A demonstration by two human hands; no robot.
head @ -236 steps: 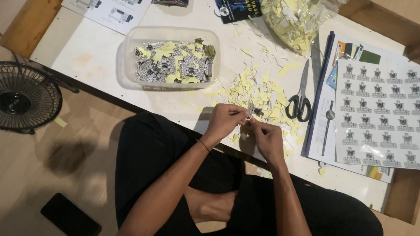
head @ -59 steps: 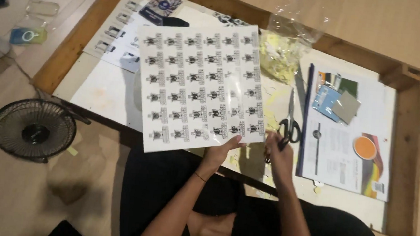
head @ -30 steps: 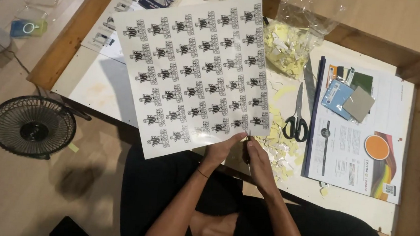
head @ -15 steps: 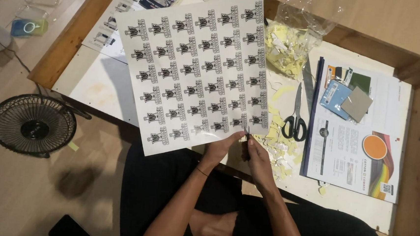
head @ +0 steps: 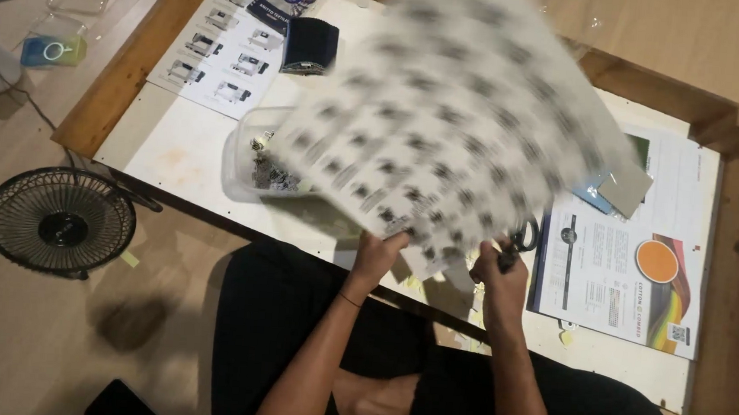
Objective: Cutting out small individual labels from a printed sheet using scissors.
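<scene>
- Fingers [head: 389,237] of the left hand [head: 375,256] pinch the near edge of a large printed sheet [head: 453,127], closed on the paper
- Right hand [head: 499,277] grips the same near edge a little further along; its fingers are curled shut, and a dark object shows at them that may be scissor handles [head: 523,237], though the blur makes that hard to tell
- Sheet is raised off the worktop [head: 175,142] and tilted away from the person, smeared by motion, its rows of small dark printed labels seemingly still whole
- Clear plastic tub [head: 247,160] on the worktop, partly under the raised sheet, already holds a heap of small dark-and-pale pieces, which suggests a good share of earlier work is done
- Pale paper scraps [head: 564,336] lie near the worktop's front edge and just below the hands
- Judging by the uncut rows, this sheet looks barely begun, with most of its labels still to be dealt with
- Colourful brochure [head: 634,274] lies flat to the right, a printed leaflet [head: 220,50] and a dark pouch [head: 309,45] at the far left of the worktop
- Small black fan [head: 58,222] stands on the floor beside the seated person
</scene>
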